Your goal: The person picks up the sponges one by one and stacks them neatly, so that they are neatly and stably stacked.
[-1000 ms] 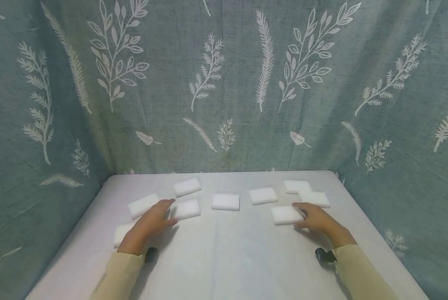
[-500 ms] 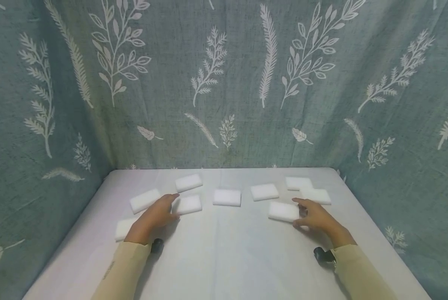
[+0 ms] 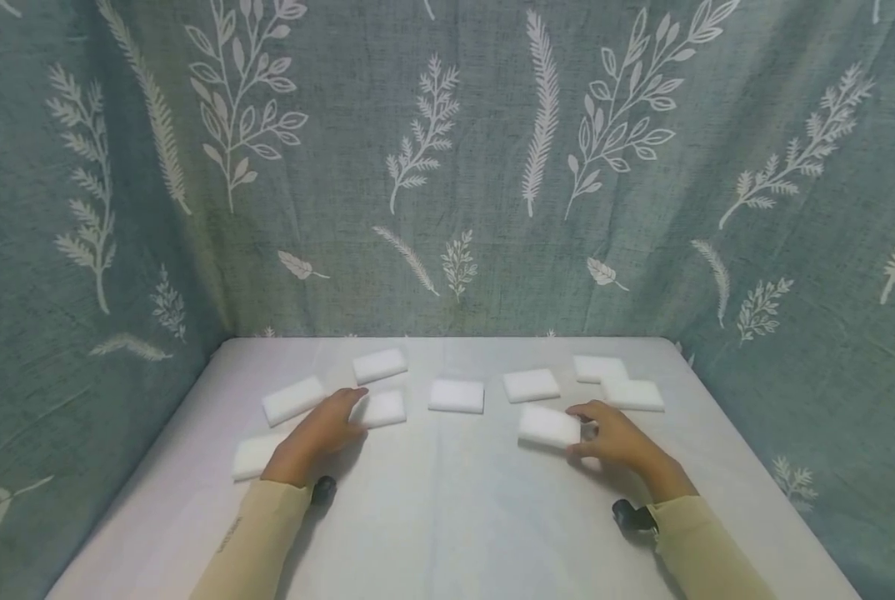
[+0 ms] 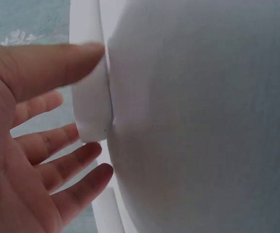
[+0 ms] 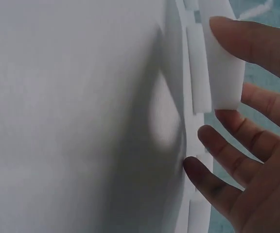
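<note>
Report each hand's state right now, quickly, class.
Left hand: open at the end of a white block; contact unclear.
Right hand: holding another white block.

From above the worktop (image 3: 447, 517), the head view faces forward and down toward the curtain (image 3: 492, 292) behind it, while the sideways-tipped wrist views look closely across the worktop at the left fingers (image 4: 72, 170) and right fingers (image 5: 230, 160) respectively, both shared with the head view.

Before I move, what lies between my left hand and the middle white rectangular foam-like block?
Another white foam-like block, at your left hand, then a bare strip of white tabletop; the head view shows it.
</note>
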The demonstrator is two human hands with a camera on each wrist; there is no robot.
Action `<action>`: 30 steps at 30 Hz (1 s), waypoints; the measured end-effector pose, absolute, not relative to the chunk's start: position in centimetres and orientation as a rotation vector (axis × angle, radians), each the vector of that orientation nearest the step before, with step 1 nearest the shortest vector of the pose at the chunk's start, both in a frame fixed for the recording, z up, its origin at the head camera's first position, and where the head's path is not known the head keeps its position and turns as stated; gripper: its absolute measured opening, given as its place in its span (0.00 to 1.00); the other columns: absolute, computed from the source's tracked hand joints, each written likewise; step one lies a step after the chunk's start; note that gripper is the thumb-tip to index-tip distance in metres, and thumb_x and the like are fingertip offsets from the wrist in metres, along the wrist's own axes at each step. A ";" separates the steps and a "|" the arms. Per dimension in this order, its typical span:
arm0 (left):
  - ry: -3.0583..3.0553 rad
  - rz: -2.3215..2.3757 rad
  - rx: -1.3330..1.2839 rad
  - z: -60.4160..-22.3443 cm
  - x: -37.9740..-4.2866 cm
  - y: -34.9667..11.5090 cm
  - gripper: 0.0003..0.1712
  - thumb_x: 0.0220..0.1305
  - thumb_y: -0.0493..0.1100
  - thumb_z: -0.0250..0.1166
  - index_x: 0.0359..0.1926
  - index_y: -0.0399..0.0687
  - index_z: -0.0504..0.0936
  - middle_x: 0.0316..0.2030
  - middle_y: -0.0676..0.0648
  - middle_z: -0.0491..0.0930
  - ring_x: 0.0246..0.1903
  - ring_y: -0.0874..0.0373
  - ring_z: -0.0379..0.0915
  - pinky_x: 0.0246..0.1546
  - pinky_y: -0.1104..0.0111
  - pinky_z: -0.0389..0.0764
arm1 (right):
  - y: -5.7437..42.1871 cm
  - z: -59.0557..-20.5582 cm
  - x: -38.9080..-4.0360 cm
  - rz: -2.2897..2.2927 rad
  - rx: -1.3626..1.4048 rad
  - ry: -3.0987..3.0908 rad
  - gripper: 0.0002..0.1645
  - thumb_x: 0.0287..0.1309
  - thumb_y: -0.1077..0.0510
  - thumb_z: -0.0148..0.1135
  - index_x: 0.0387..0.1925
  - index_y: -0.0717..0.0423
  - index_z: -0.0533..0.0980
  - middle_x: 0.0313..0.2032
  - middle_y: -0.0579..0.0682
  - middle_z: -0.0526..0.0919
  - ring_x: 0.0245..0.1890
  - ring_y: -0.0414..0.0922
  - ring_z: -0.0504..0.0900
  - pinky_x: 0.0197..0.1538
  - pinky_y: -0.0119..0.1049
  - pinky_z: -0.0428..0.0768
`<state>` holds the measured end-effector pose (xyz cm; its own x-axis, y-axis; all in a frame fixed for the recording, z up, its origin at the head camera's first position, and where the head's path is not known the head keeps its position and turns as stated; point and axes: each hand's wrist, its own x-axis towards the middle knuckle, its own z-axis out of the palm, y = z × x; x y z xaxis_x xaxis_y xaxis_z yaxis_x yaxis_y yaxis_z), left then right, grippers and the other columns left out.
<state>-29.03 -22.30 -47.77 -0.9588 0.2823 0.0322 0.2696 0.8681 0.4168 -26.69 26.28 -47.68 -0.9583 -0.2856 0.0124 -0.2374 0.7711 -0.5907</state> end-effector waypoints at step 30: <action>2.999 0.825 0.583 -45.8 -28.6 -21.7 0.41 0.47 0.40 0.78 0.63 0.42 0.73 0.56 0.39 0.73 0.58 0.41 0.68 0.56 0.48 0.70 | 23.2 -48.8 -25.8 -1.202 -0.628 2.760 0.39 0.36 0.58 0.81 0.55 0.57 0.77 0.50 0.51 0.78 0.53 0.55 0.76 0.56 0.50 0.76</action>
